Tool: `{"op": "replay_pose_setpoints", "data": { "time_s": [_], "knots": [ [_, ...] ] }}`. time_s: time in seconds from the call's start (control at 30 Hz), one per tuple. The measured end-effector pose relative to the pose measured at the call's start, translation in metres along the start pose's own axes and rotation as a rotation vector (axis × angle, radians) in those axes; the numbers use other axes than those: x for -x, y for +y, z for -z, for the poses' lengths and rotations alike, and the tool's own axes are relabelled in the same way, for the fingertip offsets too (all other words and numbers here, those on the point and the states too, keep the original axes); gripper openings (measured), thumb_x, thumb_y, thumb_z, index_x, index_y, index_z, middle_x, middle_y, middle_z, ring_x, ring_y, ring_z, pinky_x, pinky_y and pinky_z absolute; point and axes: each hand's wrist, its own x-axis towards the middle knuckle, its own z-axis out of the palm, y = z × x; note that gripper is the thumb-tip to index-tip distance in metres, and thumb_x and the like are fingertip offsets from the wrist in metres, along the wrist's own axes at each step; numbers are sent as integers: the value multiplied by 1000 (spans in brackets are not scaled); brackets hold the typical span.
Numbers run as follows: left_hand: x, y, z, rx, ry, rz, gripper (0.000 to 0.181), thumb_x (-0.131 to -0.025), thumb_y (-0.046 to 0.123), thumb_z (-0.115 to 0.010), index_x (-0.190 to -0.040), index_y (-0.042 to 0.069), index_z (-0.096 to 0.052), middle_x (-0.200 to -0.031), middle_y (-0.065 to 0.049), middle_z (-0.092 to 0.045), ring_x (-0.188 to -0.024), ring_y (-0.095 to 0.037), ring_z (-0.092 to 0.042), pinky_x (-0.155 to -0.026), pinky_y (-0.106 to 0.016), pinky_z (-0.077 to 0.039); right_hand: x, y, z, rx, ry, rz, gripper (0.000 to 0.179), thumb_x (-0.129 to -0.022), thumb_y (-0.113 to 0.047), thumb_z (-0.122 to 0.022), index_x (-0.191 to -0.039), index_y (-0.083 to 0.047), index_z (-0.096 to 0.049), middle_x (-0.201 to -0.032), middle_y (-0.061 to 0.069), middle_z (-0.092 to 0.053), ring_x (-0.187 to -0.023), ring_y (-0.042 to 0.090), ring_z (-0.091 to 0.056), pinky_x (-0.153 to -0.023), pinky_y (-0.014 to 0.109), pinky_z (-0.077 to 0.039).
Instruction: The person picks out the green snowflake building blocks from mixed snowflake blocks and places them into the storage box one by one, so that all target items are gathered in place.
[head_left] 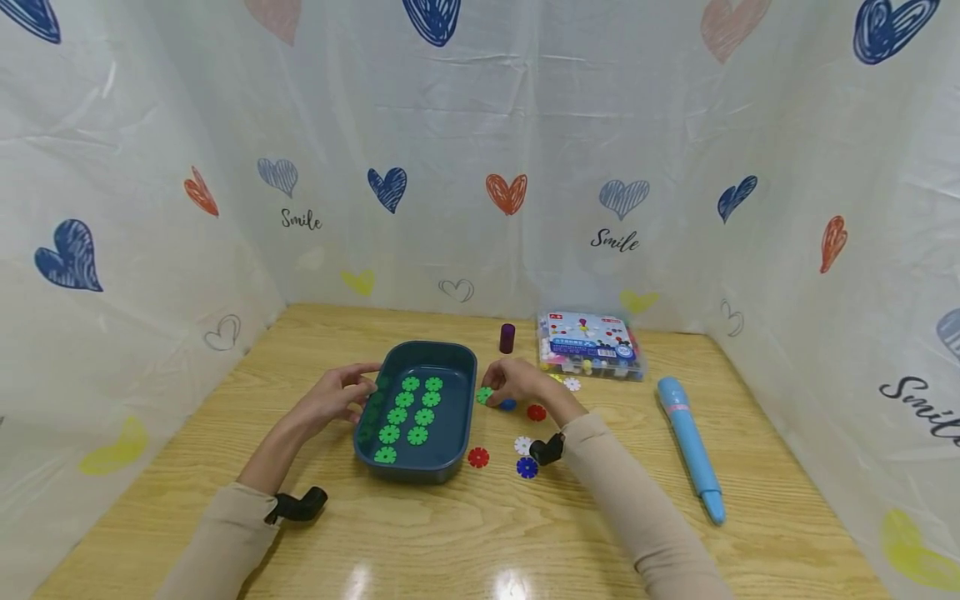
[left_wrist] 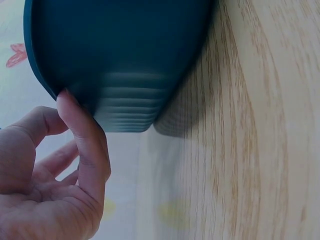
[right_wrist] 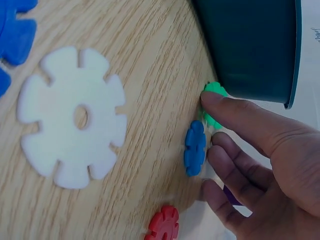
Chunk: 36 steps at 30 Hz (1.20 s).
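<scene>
A dark teal tray (head_left: 416, 475) stands on the wooden table with two rows of green snowflake discs (head_left: 404, 400) inside. At its left rim, my left hand (head_left: 339, 398) grips the edge, the fingertips meeting the wall in the left wrist view. Beside the tray's right wall, my right hand (head_left: 517, 382) pinches a green snowflake disc (right_wrist: 216, 90) at its fingertips. A blue disc (right_wrist: 194, 148) lies just under that hand. Nearer the wrist are a white disc (right_wrist: 72, 117), a red disc (head_left: 477, 457) and a dark blue disc (head_left: 527, 467).
Another red disc (head_left: 536, 412) and a white disc (head_left: 572, 384) lie to the right. Behind them stands a clear box of colourful parts (head_left: 591, 343), with a dark purple cylinder (head_left: 507, 338) to its left. A light blue pen-shaped object (head_left: 692, 450) lies at the right.
</scene>
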Motion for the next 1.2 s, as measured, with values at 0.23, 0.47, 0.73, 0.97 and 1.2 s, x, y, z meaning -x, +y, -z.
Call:
{"op": "replay_pose_setpoints", "data": {
  "time_s": [0.23, 0.47, 0.73, 0.97, 1.2],
  "knots": [
    [-1, -2, 0, 4, 1, 3, 52, -99, 9, -50, -149, 3, -38, -106, -15, -55, -77, -15, -57, -55, -25, -54, 0, 4, 0, -14, 47, 0, 21, -82, -8, -78, -101, -6, -69, -96, 6, -67, -86, 16, -59, -82, 29, -55],
    [-1, 0, -1, 12, -2, 7, 53, -99, 12, -51, -149, 4, -38, -104, -13, -55, -78, -16, -56, -56, -25, -54, 1, 9, 3, -7, 63, 31, 11, -90, -6, -69, -100, -5, -69, -94, 6, -68, -83, 14, -60, -82, 29, -54],
    [-1, -2, -1, 5, -5, 0, 52, -99, 13, -51, -149, 4, -38, -104, -12, -55, -78, -16, -57, -57, -25, -54, 0, 7, 14, 16, 73, 56, 14, -95, -8, -60, -102, -5, -72, -98, 7, -71, -84, 14, -59, -82, 29, -53],
    [0, -2, 0, 6, 3, 8, 51, -99, 13, -52, -148, 5, -40, -104, -11, -55, -78, -16, -57, -56, -25, -54, 2, -2, 30, -24, 67, 96, 18, -98, -7, -58, -108, 0, -71, -105, 15, -71, -88, 27, -69, -78, 33, -58],
    [2, 1, -1, 0, 6, 9, 52, -100, 14, -52, -150, 6, -38, -106, -14, -55, -80, -18, -57, -56, -26, -54, 7, -8, 43, -12, 89, 79, 17, -99, -11, -58, -107, -4, -71, -103, 12, -71, -93, 31, -70, -78, 33, -58]
  ]
}}
